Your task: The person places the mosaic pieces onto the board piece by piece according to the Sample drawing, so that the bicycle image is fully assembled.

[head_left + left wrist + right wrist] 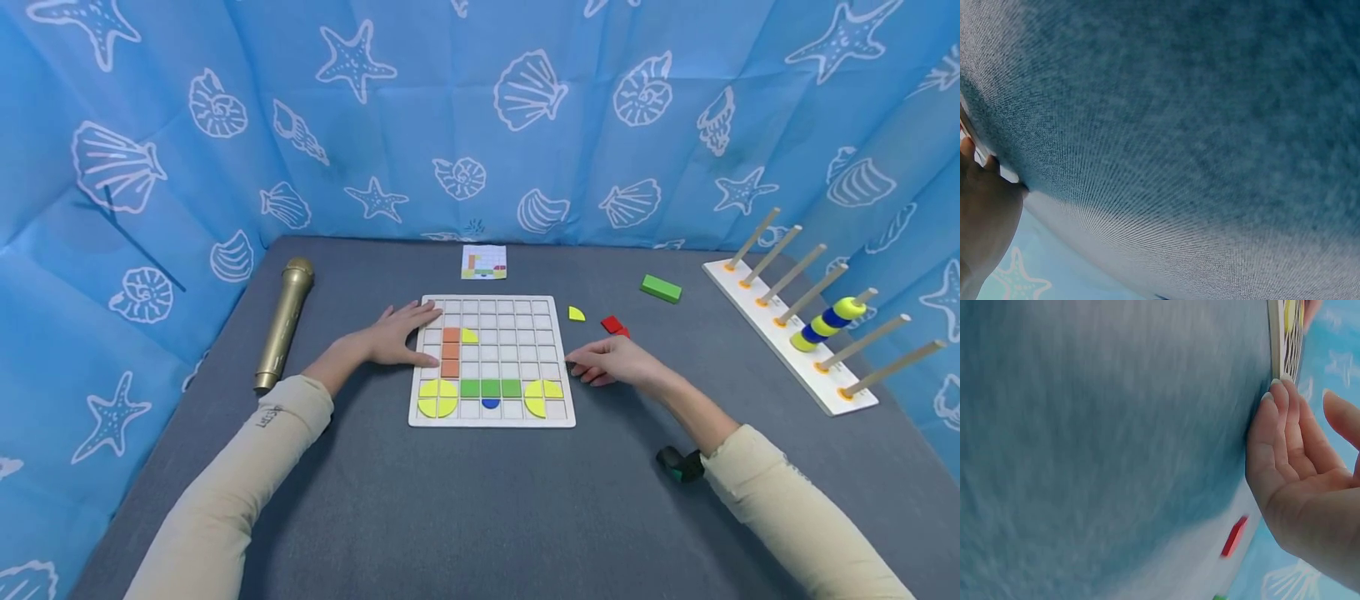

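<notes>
A white grid board point(507, 337) lies mid-table with colored pieces in its cells: orange squares point(450, 352) in a column, green squares point(491, 388) in a row, yellow quarter circles point(437, 398) and a small blue rounded piece point(491, 403). My left hand point(401, 335) rests with spread fingers on the board's left edge. At the opposite edge, the fingertips of my right hand point(618, 360) touch or nearly touch the rim. The right wrist view has that hand's fingers point(1294, 434) extended and slightly bent, the thumb apart, with nothing held.
A pattern card point(484, 262) lies behind the board. Right of it are a loose yellow quarter circle point(576, 313), red pieces point(612, 324) and a green block point(661, 288). A peg rack point(787, 337) stands far right, a gold microphone point(285, 323) far left. A dark object point(678, 463) lies near the right sleeve.
</notes>
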`<state>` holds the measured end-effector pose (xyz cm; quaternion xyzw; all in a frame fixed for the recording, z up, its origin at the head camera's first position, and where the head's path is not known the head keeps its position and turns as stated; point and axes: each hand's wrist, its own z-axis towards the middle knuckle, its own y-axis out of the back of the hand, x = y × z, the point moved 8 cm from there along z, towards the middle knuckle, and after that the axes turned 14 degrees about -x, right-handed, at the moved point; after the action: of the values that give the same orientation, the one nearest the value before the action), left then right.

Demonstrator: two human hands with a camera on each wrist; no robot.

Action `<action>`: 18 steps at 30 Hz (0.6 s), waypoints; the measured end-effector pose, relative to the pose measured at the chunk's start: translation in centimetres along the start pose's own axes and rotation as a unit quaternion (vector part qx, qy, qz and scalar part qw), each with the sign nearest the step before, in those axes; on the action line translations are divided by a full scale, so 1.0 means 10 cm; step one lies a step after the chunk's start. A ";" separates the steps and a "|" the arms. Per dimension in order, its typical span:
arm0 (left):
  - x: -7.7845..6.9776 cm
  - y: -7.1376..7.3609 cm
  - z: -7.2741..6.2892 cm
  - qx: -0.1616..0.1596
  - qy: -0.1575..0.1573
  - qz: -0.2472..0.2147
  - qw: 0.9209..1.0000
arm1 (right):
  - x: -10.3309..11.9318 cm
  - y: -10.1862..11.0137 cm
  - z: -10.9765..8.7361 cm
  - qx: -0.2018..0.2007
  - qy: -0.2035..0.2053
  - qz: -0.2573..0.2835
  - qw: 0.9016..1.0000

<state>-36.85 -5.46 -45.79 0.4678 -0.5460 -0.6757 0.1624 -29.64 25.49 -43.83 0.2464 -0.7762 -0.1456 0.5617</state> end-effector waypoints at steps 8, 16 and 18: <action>-0.01 0.01 0.01 -0.005 -0.008 0.004 1.000 | -0.10 0.25 0.16 -0.024 -0.045 0.101 0.994; 0.00 0.00 -0.01 -0.002 0.001 0.007 1.000 | -0.10 0.39 0.33 -0.060 -0.050 0.156 0.985; 0.00 -0.01 -0.02 -0.004 0.001 0.007 1.000 | -0.10 0.42 0.37 -0.074 -0.049 0.160 0.983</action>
<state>-36.69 -5.53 -45.83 0.4645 -0.5464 -0.6760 0.1692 -33.85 29.32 -43.73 0.0694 -0.8192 -0.1231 0.5558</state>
